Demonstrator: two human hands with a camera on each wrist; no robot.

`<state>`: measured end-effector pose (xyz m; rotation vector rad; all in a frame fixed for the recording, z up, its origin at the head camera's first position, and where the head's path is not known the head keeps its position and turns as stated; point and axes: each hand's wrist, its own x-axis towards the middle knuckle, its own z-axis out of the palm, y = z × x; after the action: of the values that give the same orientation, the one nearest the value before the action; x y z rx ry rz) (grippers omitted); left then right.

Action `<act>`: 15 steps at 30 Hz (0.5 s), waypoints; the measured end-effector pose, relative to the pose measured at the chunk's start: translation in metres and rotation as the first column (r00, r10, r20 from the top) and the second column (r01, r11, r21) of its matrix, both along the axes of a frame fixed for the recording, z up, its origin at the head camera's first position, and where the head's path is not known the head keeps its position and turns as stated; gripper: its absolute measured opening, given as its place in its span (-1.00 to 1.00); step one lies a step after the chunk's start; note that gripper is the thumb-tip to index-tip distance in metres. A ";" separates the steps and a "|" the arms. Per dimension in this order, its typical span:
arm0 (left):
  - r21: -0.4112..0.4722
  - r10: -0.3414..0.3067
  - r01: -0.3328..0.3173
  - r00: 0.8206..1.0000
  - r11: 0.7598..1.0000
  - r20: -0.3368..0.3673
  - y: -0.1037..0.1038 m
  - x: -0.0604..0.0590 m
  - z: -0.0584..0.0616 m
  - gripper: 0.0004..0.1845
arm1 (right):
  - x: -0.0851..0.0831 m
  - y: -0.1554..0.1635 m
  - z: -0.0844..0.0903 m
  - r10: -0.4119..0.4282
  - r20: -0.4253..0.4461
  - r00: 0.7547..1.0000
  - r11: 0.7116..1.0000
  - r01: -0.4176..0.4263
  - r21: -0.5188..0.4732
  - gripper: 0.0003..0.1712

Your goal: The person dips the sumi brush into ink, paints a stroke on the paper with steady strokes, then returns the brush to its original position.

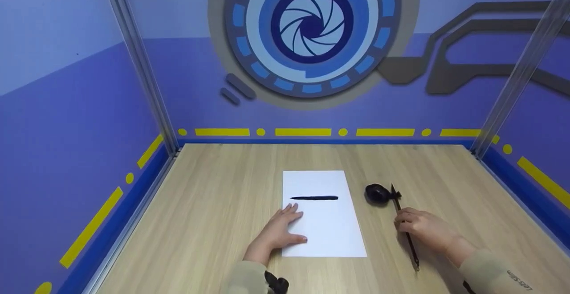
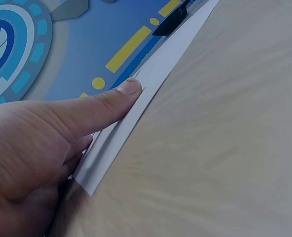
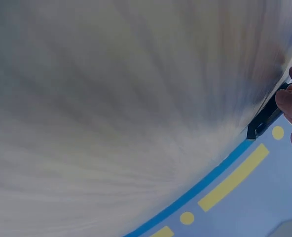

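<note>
A white sheet of paper (image 1: 327, 231) lies on the wooden table and bears one black horizontal stroke (image 1: 314, 198), pointed at its left end. My left hand (image 1: 277, 230) rests on the sheet's left edge with fingers spread; in the left wrist view its thumb (image 2: 106, 106) presses on the paper's edge. To the right of the sheet, my right hand (image 1: 425, 228) pinches the shaft of a brush (image 1: 412, 250) with a dark tip and a small loop at the near end. The tip lies at the short handle of a round black ink dish (image 1: 377, 194). Whether they touch I cannot tell.
The wooden table (image 1: 213, 222) ends at a blue and purple printed wall (image 1: 187, 84) behind, with side walls left and right. Metal posts (image 1: 138, 58) stand at the back corners. Dark straps (image 1: 277, 282) sit at the sleeves.
</note>
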<state>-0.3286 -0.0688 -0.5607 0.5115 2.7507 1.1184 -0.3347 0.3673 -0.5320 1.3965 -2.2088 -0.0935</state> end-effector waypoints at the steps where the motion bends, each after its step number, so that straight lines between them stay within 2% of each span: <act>1: 0.000 0.000 0.000 1.000 1.000 0.002 0.000 0.000 0.000 -0.14 | 0.000 0.000 0.000 0.002 0.006 1.000 1.000 -0.002 -0.001 -0.65; 3: 0.000 0.003 -0.003 1.000 1.000 0.012 0.000 0.001 0.000 -0.15 | 0.000 0.000 0.000 -0.001 0.012 1.000 1.000 0.001 -0.003 -0.67; 10: -0.006 0.000 0.000 1.000 1.000 0.007 0.001 0.001 0.002 -0.15 | -0.002 0.003 -0.003 0.090 0.069 0.994 0.993 -0.084 -0.078 -0.62; 15: -0.008 0.003 -0.003 1.000 1.000 0.007 0.000 0.001 0.002 -0.15 | -0.003 0.004 -0.005 0.086 0.064 0.994 0.993 -0.081 -0.086 -0.60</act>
<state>-0.3275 -0.0683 -0.5582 0.5023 2.7497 1.1070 -0.3381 0.3710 -0.5366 1.4634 -2.1789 0.0755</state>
